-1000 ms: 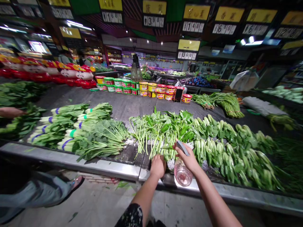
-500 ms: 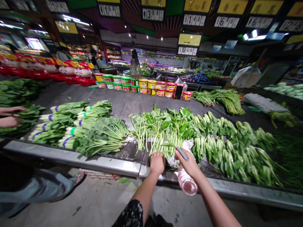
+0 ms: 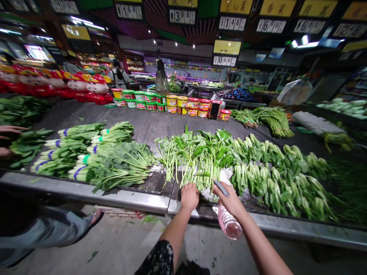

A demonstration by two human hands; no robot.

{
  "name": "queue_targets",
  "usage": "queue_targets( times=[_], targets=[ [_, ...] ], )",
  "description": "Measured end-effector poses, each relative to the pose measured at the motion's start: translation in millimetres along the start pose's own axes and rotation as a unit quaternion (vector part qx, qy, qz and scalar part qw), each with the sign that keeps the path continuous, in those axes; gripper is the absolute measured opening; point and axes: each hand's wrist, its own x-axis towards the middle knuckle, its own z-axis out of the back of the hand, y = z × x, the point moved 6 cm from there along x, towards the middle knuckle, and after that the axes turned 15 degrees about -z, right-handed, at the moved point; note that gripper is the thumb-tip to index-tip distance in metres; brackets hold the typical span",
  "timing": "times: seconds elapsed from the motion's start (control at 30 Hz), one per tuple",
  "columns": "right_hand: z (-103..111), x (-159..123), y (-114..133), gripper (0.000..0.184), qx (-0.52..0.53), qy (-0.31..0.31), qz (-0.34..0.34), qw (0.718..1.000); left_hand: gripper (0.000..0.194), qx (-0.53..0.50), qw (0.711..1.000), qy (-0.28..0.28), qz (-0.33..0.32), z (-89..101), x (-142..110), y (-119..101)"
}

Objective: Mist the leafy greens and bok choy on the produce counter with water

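My right hand point(image 3: 228, 198) is wrapped round the neck of a spray bottle point(image 3: 229, 224), which has a clear pinkish body and a grey top. The bottle tilts, its base towards me over the metal counter edge and its nozzle end over the greens. My left hand point(image 3: 189, 196) rests at the counter's front, its fingers curled down by the cut stem ends of loose leafy greens point(image 3: 197, 152). What those fingers hold, if anything, is hidden. Wet bok choy point(image 3: 275, 183) lies in rows to the right of the bottle.
Taped bundles of greens point(image 3: 80, 152) and a leafy bunch point(image 3: 126, 164) lie left. Stacked tubs point(image 3: 172, 103) and a phone point(image 3: 214, 110) stand behind. Another person's hands point(image 3: 8, 137) touch greens at far left; that person's leg point(image 3: 57, 229) stands below. A metal rim point(image 3: 137, 200) edges the counter.
The bottle's base has swung towards me and slightly right, so it tilts more. My left hand stays near the stems. At the left, the other person's hands have shifted over the greens.
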Motion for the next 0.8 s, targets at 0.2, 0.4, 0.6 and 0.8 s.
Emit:
queue_targets(
  times=[0.2, 0.4, 0.6, 0.8],
  targets=[
    [-3, -6, -10, 0.046, -0.018, 0.016, -0.029, 0.999, 0.02, 0.003, 1.0, -0.01, -0.005, 0.3, 0, -1],
    [10, -9, -16, 0.043, -0.05, -0.001, -0.015, 0.999, 0.022, -0.001, 1.0, -0.006, -0.011, -0.2, 1, -2],
    [3, -15, -43, 0.043, -0.017, 0.017, -0.039, 0.999, 0.024, -0.002, 1.0, -0.004, -0.012, -0.1, 2, -2],
    [3, -22, -65, 0.043, 0.014, 0.016, -0.084, 0.996, 0.025, -0.007, 1.0, -0.003, -0.017, 1.2, 2, -4]
  ],
)
